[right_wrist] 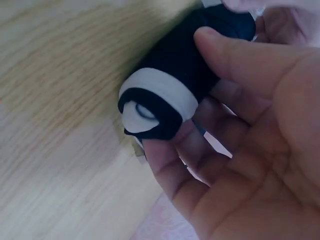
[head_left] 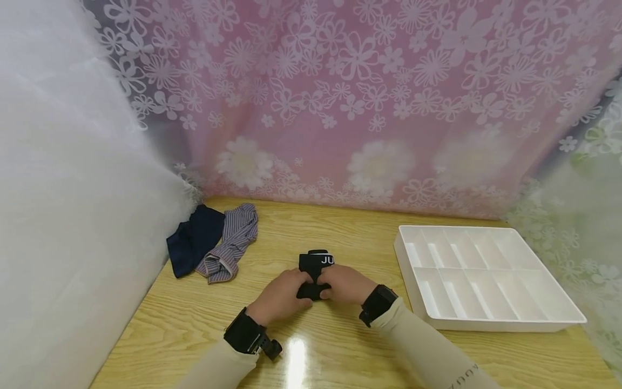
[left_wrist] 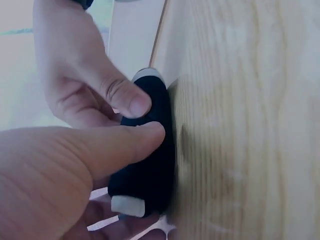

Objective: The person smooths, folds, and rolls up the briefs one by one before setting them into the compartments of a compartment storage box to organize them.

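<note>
A pair of black underpants (head_left: pixel 311 275), folded into a compact bundle with white letters on its band, lies on the table in front of me. My left hand (head_left: pixel 283 294) grips its left side, thumb on top in the left wrist view. From the other side, my right hand (head_left: pixel 349 284) pinches the bundle (right_wrist: pixel 172 60) between thumb and fingers. The right wrist view shows a rolled end with a white stripe. The two thumbs come close together over the black cloth (left_wrist: pixel 147 175).
A white divided box (head_left: pixel 486 278) with two rows of compartments stands on the right. Toward the back left lie a crumpled navy cloth garment (head_left: pixel 196 237) and a striped one (head_left: pixel 230 243). A floral curtain (head_left: pixel 340 108) hangs behind the wooden table (head_left: pixel 340 351).
</note>
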A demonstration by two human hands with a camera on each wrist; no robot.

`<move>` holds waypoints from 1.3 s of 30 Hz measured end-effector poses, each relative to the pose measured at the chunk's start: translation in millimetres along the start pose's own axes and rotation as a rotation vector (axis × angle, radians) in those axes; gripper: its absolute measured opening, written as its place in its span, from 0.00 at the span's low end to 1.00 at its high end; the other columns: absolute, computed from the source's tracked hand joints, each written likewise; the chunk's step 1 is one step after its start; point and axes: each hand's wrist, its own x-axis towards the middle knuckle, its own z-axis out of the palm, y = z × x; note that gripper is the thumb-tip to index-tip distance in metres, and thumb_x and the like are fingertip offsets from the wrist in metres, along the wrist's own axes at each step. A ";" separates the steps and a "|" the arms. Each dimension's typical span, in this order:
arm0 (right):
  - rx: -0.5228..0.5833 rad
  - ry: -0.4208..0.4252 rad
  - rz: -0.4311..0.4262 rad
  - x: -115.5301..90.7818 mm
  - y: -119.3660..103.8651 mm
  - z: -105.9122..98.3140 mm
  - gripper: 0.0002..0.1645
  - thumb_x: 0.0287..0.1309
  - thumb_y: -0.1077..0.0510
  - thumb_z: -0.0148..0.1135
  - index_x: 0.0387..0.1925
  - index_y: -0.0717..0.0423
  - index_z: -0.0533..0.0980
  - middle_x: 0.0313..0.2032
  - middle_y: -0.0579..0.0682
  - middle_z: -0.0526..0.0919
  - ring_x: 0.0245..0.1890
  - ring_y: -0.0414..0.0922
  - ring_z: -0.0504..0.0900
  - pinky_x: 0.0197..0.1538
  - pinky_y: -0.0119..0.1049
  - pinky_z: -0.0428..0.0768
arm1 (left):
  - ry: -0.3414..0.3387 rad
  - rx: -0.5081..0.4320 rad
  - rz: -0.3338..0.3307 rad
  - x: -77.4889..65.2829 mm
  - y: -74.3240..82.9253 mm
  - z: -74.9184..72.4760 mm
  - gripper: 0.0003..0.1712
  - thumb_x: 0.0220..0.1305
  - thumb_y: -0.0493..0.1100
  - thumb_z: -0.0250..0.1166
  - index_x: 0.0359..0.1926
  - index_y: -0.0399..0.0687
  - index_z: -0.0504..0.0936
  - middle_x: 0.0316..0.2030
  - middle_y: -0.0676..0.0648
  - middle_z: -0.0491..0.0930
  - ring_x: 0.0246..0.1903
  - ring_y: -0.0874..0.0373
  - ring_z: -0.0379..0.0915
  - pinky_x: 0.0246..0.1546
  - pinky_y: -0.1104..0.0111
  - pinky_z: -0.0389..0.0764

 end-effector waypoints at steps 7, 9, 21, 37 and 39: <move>0.238 -0.156 0.054 3.9 14.0 -2.5 0.04 0.68 0.54 0.68 0.40 0.48 0.86 0.36 0.39 0.82 0.33 0.36 0.76 0.42 0.34 0.76 | 0.068 0.083 0.044 -2.1 8.4 2.3 0.20 0.61 0.48 0.77 0.52 0.49 0.83 0.46 0.49 0.80 0.48 0.53 0.74 0.51 0.59 0.79; 0.304 -0.186 0.071 2.9 16.0 -2.4 0.04 0.68 0.54 0.68 0.40 0.47 0.86 0.37 0.38 0.83 0.33 0.35 0.77 0.41 0.34 0.77 | 0.070 0.094 0.063 -2.7 11.1 1.2 0.18 0.60 0.49 0.78 0.48 0.50 0.84 0.43 0.51 0.81 0.44 0.54 0.76 0.47 0.61 0.80; 0.445 -0.079 0.115 -25.2 11.6 12.2 0.06 0.69 0.52 0.67 0.41 0.48 0.85 0.39 0.39 0.83 0.36 0.36 0.78 0.42 0.34 0.77 | -0.194 -0.082 0.040 16.1 7.8 -13.7 0.09 0.62 0.48 0.76 0.41 0.52 0.90 0.39 0.56 0.87 0.40 0.61 0.81 0.43 0.66 0.80; -0.359 0.228 0.030 -43.8 -34.8 34.9 0.16 0.59 0.46 0.76 0.40 0.52 0.82 0.39 0.47 0.81 0.41 0.44 0.80 0.44 0.39 0.81 | -0.391 -0.362 -0.049 32.3 -11.3 -12.3 0.07 0.66 0.45 0.73 0.34 0.47 0.89 0.27 0.56 0.82 0.24 0.62 0.68 0.26 0.70 0.69; -0.351 0.221 0.034 -44.0 -30.0 31.7 0.13 0.60 0.47 0.75 0.37 0.51 0.84 0.35 0.46 0.80 0.37 0.43 0.79 0.41 0.37 0.80 | -0.313 -0.329 -0.025 27.0 -6.6 -7.4 0.07 0.68 0.47 0.71 0.36 0.49 0.88 0.29 0.57 0.82 0.26 0.62 0.70 0.29 0.69 0.72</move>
